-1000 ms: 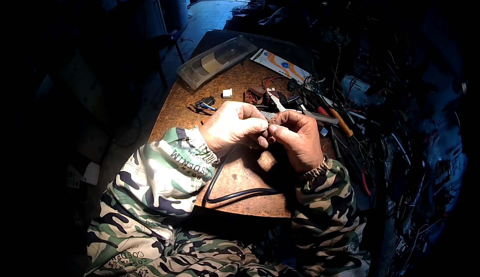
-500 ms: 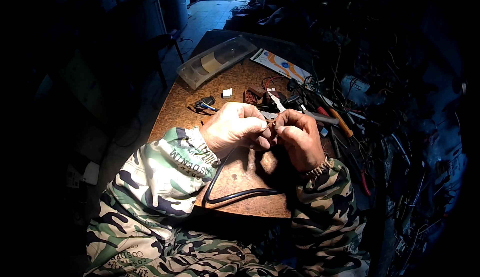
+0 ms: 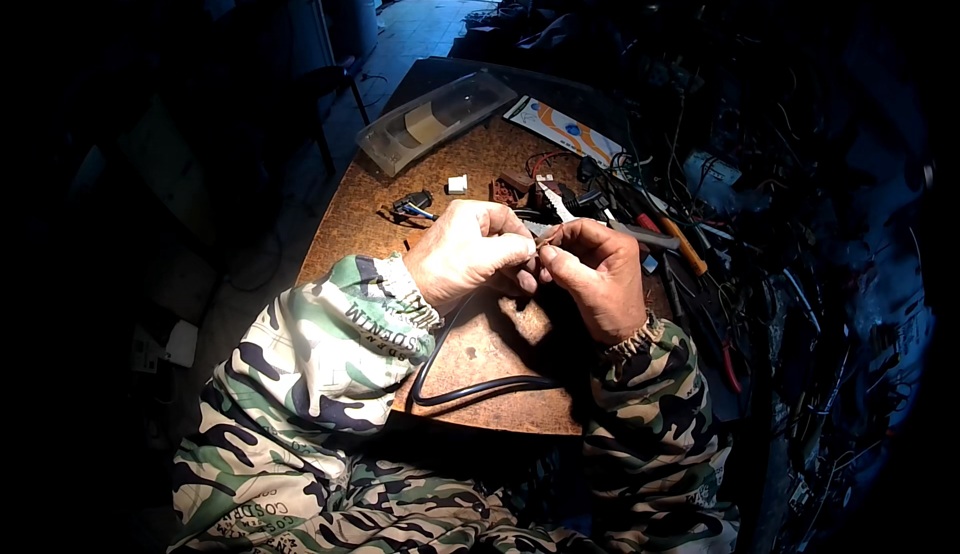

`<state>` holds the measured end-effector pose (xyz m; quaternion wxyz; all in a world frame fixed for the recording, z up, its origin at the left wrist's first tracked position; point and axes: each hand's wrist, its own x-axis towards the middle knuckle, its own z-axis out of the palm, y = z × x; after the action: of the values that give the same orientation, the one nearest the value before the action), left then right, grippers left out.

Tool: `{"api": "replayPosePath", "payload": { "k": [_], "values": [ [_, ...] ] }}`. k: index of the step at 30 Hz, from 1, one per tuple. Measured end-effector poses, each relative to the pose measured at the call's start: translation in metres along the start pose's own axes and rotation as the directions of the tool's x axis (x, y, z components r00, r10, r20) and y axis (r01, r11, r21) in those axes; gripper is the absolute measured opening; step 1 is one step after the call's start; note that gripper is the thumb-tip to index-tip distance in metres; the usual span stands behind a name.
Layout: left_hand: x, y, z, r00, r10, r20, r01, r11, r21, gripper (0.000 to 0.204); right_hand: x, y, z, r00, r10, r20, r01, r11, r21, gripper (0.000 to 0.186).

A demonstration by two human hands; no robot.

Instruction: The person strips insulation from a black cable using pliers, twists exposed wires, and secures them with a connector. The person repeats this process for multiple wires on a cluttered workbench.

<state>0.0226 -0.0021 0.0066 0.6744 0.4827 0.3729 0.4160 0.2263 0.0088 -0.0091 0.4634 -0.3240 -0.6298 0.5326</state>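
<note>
Over the middle of the wooden table, my left hand [image 3: 470, 249] and my right hand [image 3: 600, 272] meet fingertip to fingertip. Each is closed in a pinch, thumb against forefinger. Something small and thin sits between the fingertips, too hidden to name. A black cable [image 3: 480, 391] bends along the table's front edge; one stretch runs up toward my left hand and the other goes into the shadow under my right. Just beyond the fingers lies a metal tool with toothed jaws [image 3: 553, 202], partly covered by my hands.
Left of the jaws are a black connector [image 3: 412, 202] with coloured wires, a white block [image 3: 457, 185] and a brown slotted block [image 3: 503, 192]. Farther back lie a clear plastic tray [image 3: 392, 156] and a white-orange packet [image 3: 566, 132]. Tools, including an orange handle [image 3: 686, 247], crowd the right.
The fingertips of my right hand have shifted slightly left and turned, closing in on those of my left hand. My left hand stays almost still.
</note>
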Motion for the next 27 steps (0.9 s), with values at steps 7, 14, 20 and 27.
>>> {"api": "replayPosePath", "payload": {
  "k": [7,14,20,27],
  "values": [
    [-0.001,0.002,0.001,1.0,0.0,-0.019,0.0,1.0,0.025,0.017,0.001,0.001,0.003,1.0,0.0,-0.013,0.0,0.999,0.035,0.01],
    [-0.002,0.001,0.008,0.969,0.238,-0.063,-0.204,0.919,0.339,0.024,0.0,0.005,0.0,0.997,0.012,-0.082,-0.011,1.0,0.015,0.016],
    [0.002,-0.009,0.011,0.819,0.574,-0.011,-0.437,0.635,0.637,0.027,-0.001,0.004,0.001,0.996,0.027,-0.082,-0.027,1.0,-0.003,0.019],
    [0.001,-0.01,0.005,0.745,0.662,0.084,-0.514,0.489,0.705,0.017,0.001,0.008,0.001,0.998,0.012,-0.058,-0.014,0.999,-0.033,0.019]
  ]
}}
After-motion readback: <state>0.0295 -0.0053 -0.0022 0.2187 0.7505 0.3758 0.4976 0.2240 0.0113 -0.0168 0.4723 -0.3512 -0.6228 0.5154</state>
